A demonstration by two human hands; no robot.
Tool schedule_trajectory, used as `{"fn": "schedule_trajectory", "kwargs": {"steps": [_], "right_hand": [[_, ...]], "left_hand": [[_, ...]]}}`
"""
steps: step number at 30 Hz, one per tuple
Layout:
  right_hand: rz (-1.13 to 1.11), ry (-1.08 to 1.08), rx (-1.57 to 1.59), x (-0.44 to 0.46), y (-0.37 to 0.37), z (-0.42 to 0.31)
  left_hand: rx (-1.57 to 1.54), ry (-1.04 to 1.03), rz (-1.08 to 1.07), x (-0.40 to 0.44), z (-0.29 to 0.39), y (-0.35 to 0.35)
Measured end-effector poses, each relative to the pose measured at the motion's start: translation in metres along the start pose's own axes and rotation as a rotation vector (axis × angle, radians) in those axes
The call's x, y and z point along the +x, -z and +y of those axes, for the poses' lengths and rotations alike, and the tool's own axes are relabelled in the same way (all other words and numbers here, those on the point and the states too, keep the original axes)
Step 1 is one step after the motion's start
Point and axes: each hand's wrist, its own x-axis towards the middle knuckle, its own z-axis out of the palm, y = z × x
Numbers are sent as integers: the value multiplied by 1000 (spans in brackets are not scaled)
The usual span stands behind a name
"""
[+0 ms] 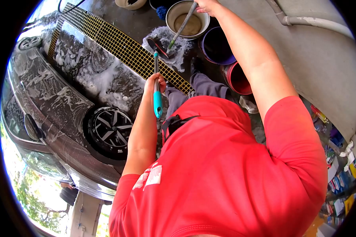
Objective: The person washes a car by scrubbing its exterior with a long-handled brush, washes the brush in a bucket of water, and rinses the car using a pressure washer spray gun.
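Observation:
My left hand (pixel 156 82) is closed around the shaft of a long-handled brush with a teal grip (pixel 158 105). Its dark, red-edged head (pixel 158 47) is over foam on the floor. At the top, my right hand (pixel 207 6) grips a grey stick (pixel 184 23) that slants down across a pale bucket (pixel 169 23). The stick's greenish lower end (pixel 170 45) is close beside the brush head; whether they touch I cannot tell. White suds (pixel 178 55) lie around both ends.
A dark car (pixel 63 118) streaked with foam stands at left, its front wheel (pixel 111 128) facing me. Yellow grating (pixel 118 45) crosses the wet floor. Purple (pixel 232 59) and red (pixel 239 81) buckets stand near my feet. Bottles and packs (pixel 338 183) fill shelving at right.

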Motion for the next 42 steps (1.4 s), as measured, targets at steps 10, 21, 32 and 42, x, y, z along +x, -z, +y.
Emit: {"fn": "schedule_trajectory", "kwargs": {"steps": [10, 21, 32, 42], "right_hand": [[9, -33, -123, -18, 4, -22], [-72, 21, 127, 3, -4, -2], [12, -29, 22, -7, -4, -14], [12, -43, 7, -3, -5, -9]], "left_hand": [[-93, -73, -88, 3, 1, -7], [-66, -21, -98, 5, 2, 4], [377, 9, 209, -23, -8, 41], [867, -96, 178, -60, -17, 81]]}}
